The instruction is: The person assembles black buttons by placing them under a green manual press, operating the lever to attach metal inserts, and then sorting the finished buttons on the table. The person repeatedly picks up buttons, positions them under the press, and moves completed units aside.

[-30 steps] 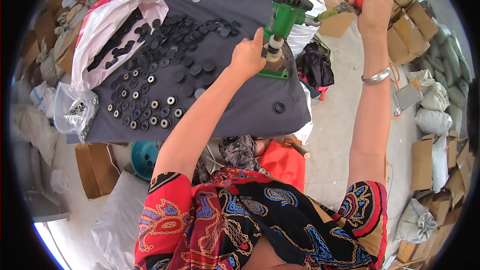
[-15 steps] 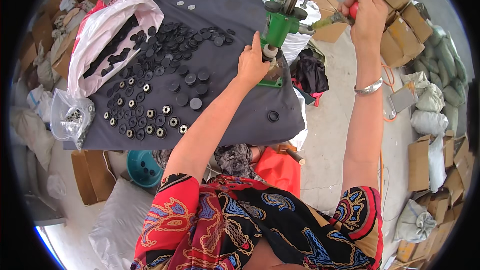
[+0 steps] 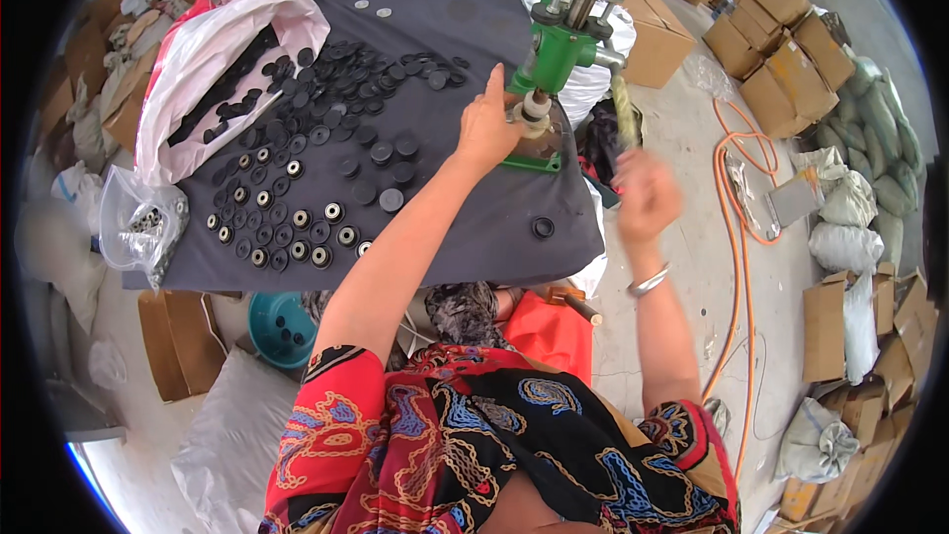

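A green hand press (image 3: 554,64) with a metal spring column stands at the table's right edge. My left hand (image 3: 484,133) is at its pale round die (image 3: 534,114), index finger stretched up beside the green body. The other fingers curl near the die; what they hold is hidden. My right hand (image 3: 647,198), blurred by motion, is closed round the end of the press's yellowish wrapped lever (image 3: 625,111), which points down toward me. Many black round caps (image 3: 346,79) lie loose on the dark tablecloth, several nearer ones with metal rings (image 3: 334,211) in them.
A white-pink bag (image 3: 301,15) of black parts lies open at left, beside a clear bag (image 3: 143,222) of small metal pieces. One black ring (image 3: 543,227) lies near the table's front right. An orange hose (image 3: 732,198) runs over the floor; cardboard boxes (image 3: 786,69) stand right.
My right hand has swung the lever down and toward me from its raised position at upper right. The press's ram sits lower on the die. My left hand has shifted slightly left.
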A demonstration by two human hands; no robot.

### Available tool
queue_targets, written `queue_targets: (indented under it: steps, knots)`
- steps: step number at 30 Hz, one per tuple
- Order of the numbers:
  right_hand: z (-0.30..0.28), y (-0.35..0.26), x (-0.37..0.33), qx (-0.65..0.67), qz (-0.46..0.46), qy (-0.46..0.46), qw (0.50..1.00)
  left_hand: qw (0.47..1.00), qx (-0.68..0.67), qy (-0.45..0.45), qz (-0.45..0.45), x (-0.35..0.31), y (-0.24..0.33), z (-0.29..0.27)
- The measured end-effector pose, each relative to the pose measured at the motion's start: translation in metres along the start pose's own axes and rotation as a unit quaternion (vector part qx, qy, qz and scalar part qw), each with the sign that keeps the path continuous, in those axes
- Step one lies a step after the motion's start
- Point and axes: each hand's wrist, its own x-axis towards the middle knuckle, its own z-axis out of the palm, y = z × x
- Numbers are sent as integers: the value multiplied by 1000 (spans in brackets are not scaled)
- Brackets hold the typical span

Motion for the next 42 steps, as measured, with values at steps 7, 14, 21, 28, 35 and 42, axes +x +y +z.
queue_targets:
  steps: [7,14,21,28,35,42]
  knots:
    - [-5,-9,8,-24,34,-27,999,996,43,78,-1,-18,-7,-105]
    - [-7,-13,107,90,212,8,973,966,234,-103,48,-110,-4,-155]
    - [-9,4,138,132,210,38,968,904,370,-149,154,-146,-4,-120]
    - [-8,6,142,144,209,25,967,931,301,-147,148,-128,-12,-87]
    - [-8,19,164,170,225,16,959,978,172,-61,101,-124,-19,-62]
    - [-7,24,176,175,222,27,959,998,58,-14,36,-86,5,-54]
